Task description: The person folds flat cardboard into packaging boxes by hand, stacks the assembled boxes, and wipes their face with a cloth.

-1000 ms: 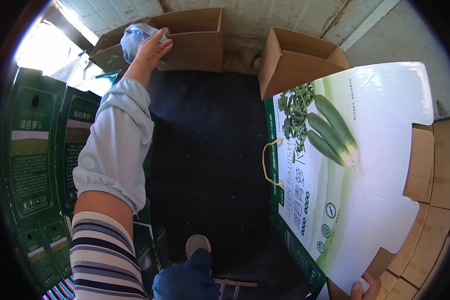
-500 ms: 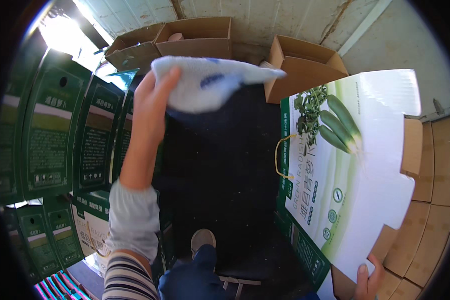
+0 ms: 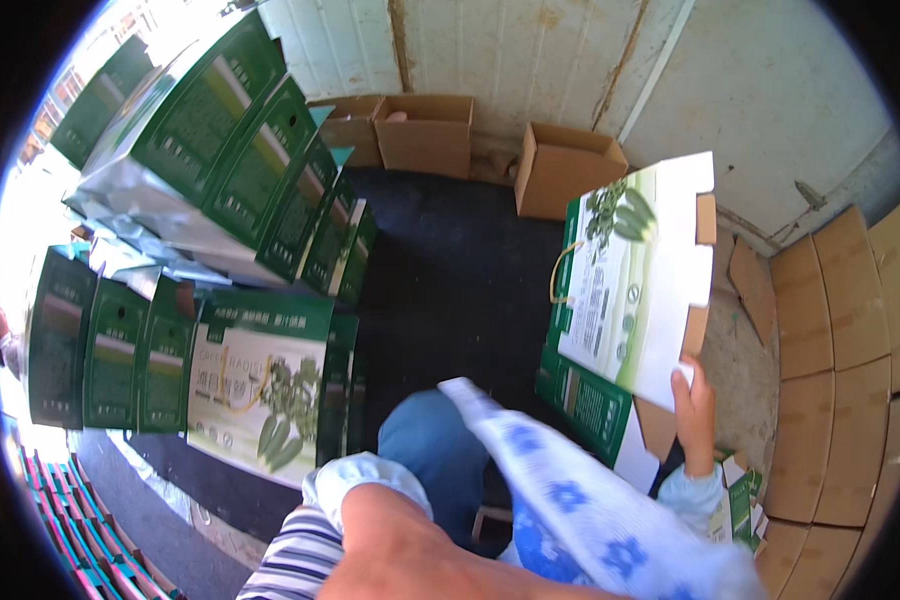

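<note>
My left forearm reaches across the lower edge, with the left hand very close to the camera and its fingers out of sight. A white cloth with blue flowers streams from that hand, slightly blurred, over my knee and toward the right. My right hand grips the lower right edge of a white and green carton, thumb on the printed face. The carton shows long green radishes and leaves, has a yellow cord handle, and its flaps stand open on the right side.
Green cartons are stacked at the left, with a white-fronted one below. Brown open boxes and another brown box stand by the pale wall. Stacked brown cartons line the right. Black sheeting covers the floor.
My left hand and the cloth have swung from the upper left down to the lower edge. The view has shifted, showing more of the left stacks. My right hand still holds the carton's edge.
</note>
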Tool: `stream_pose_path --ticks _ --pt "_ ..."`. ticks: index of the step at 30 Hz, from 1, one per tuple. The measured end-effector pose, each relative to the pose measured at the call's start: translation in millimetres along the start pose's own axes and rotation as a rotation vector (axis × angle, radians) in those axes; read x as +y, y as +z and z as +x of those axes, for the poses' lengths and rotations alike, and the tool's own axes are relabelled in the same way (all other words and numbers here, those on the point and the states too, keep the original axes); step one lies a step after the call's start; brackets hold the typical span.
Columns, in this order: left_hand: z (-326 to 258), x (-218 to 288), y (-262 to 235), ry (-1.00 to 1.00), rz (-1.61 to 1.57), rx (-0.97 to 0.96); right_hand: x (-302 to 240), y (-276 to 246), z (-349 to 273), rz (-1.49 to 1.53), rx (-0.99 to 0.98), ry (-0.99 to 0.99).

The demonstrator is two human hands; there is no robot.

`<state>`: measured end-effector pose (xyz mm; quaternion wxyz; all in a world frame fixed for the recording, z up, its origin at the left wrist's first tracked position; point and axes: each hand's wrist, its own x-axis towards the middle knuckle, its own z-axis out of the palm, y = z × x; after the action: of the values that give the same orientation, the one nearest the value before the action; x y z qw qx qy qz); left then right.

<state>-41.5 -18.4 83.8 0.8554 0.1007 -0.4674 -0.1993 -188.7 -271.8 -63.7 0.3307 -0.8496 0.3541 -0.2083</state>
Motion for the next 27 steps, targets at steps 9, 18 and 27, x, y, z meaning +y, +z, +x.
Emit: stream_pose_path --ticks 9,18,27 --pt "-31.2 43.2 79.0 0.111 -0.157 0.036 34.0 -8.1 -19.6 0.32 0.072 0.049" --pt "-58.3 39.7 139.7 0.304 -0.182 0.206 56.3 -10.0 -68.0 0.429 -0.012 0.177" --pt "-67.2 38.8 140.1 -0.07 -0.325 -0.021 65.4 -0.4 -64.9 0.303 0.019 0.142"
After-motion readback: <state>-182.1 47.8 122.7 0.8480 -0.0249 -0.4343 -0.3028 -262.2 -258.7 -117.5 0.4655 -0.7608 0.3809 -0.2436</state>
